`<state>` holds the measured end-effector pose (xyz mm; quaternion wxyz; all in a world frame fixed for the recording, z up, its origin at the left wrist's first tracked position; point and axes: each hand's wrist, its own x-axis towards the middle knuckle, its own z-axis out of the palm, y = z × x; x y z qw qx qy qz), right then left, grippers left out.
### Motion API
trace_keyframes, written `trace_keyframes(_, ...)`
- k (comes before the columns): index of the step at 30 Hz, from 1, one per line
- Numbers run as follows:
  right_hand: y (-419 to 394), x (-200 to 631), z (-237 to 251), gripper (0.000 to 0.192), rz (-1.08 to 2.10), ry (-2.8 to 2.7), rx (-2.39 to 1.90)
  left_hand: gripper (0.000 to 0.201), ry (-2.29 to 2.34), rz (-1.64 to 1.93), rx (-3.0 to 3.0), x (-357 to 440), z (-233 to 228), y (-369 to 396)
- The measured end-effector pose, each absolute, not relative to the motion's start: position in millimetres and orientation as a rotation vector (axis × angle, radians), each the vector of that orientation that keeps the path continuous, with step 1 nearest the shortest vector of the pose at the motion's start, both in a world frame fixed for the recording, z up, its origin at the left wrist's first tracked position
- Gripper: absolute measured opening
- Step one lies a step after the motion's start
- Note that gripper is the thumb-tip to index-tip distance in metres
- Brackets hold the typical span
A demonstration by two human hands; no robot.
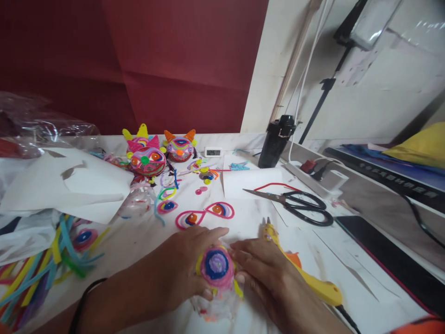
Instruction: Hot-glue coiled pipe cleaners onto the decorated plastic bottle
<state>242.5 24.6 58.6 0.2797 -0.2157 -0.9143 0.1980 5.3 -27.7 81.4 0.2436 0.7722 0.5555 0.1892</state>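
Note:
My left hand (pixel 181 266) and my right hand (pixel 266 269) press from both sides on a clear plastic ball (pixel 217 301) with a pink, purple and blue pipe-cleaner spiral (pixel 217 265) and yellow strands on top. Both hands grip it near the table's front edge. A yellow glue gun (pixel 306 273) lies just right of my right hand, nozzle pointing away. A pink eye-shaped pipe-cleaner piece (pixel 205 214) rests just beyond my fingers.
Two finished colourful monster balls (pixel 148 155) (pixel 180 147) stand at the back. Black scissors (pixel 299 204) lie on white paper at right. Loose pipe cleaners (pixel 41 269) pile at left beside paper sheets (pixel 69 183). A black bottle (pixel 276 141), small clock (pixel 212 151) and phone (pixel 385 260) are also present.

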Motion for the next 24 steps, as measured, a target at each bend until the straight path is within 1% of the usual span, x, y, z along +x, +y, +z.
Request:
trace_keyframes(5,23,238,57,0.025,0.526,-2.393,-0.561,0.074,1.287,0.515,2.310,-5,71,-26)
trace_keyframes(10,15,238,53,0.028,0.506,-2.281,-0.612,0.052,1.127,0.472,2.448,-6,79,-26)
trace_keyframes(12,11,238,50,0.026,0.505,-2.244,-0.648,0.052,1.116,0.447,2.486,-5,82,-26)
trace_keyframes(16,-3,236,43,0.027,0.464,-2.176,-0.738,0.060,1.095,0.437,2.544,-2,83,-28)
trace_keyframes(24,-26,234,38,0.025,0.437,-2.202,-0.757,0.061,1.056,0.403,2.410,3,93,-29)
